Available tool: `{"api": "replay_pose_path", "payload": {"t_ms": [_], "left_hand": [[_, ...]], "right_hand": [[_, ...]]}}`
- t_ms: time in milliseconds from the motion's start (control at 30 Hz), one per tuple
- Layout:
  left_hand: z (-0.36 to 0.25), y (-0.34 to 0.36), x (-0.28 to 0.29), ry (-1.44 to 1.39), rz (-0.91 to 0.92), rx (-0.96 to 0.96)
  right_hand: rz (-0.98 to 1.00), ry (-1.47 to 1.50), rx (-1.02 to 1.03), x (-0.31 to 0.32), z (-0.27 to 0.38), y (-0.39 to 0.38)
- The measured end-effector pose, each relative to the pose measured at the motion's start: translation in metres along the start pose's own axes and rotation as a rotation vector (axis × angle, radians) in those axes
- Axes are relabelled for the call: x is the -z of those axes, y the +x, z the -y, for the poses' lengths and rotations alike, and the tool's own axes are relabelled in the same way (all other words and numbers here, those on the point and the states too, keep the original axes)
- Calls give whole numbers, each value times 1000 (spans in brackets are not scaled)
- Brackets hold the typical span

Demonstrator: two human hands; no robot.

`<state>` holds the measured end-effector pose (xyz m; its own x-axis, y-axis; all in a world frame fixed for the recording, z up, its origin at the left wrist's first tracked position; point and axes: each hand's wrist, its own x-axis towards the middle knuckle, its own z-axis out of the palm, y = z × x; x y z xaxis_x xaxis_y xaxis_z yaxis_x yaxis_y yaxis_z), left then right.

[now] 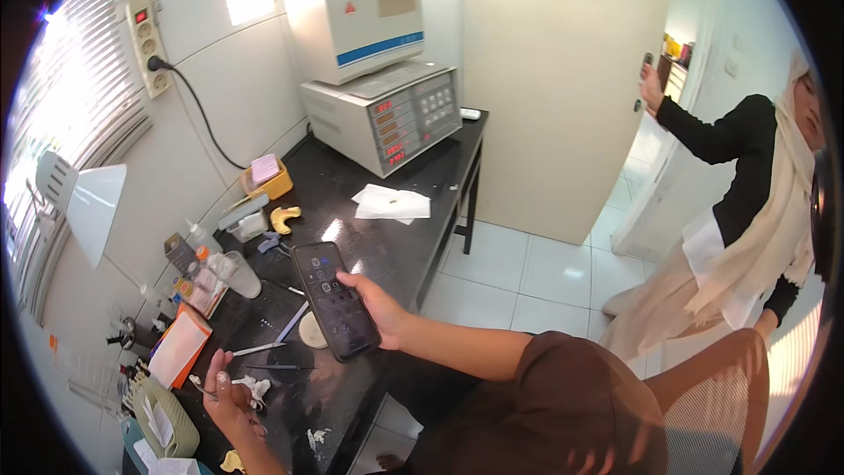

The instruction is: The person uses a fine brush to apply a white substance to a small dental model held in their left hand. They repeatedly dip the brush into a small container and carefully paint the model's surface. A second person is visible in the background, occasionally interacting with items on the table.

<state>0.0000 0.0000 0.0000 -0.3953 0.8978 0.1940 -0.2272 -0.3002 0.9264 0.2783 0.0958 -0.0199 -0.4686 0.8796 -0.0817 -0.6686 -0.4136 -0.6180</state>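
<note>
My right hand (380, 308) grips a dark smartphone (332, 301) by its right edge, thumb over the lit screen, which shows rows of round icons. The phone is tilted above the black worktop. At the lower left, my left hand (230, 403) is raised with fingers curled. A small thin thing with a whitish end pokes out beside its fingers; its kind is unclear. Crumpled white scraps (257, 391) lie next to that hand. Slim tools, among them a white-handled one (260, 348), rest between the hands. A pale round disc (312, 331) is partly covered by the phone.
A cream dental furnace (387, 114) with red digits stands at the back. Yellow dental cast (283, 219), white paper (393, 203), bottles (207, 277) and green basket (171, 418) sit on the worktop (352, 246). A person (747, 167) at right holds the door (563, 79).
</note>
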Motion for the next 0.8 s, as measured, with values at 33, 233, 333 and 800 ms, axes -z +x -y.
{"api": "replay_pose_path", "payload": {"t_ms": [33, 233, 333, 800], "left_hand": [[-3, 8, 0, 10, 2, -6], [4, -15, -4, 61, -38, 46], [4, -8, -5, 58, -6, 38], [2, -1, -19, 140, -30, 25]], "right_hand": [[36, 71, 65, 0, 4, 2], [263, 437, 55, 8, 18, -42], [238, 437, 76, 17, 26, -35], [-269, -630, 307, 58, 99, -3]]}}
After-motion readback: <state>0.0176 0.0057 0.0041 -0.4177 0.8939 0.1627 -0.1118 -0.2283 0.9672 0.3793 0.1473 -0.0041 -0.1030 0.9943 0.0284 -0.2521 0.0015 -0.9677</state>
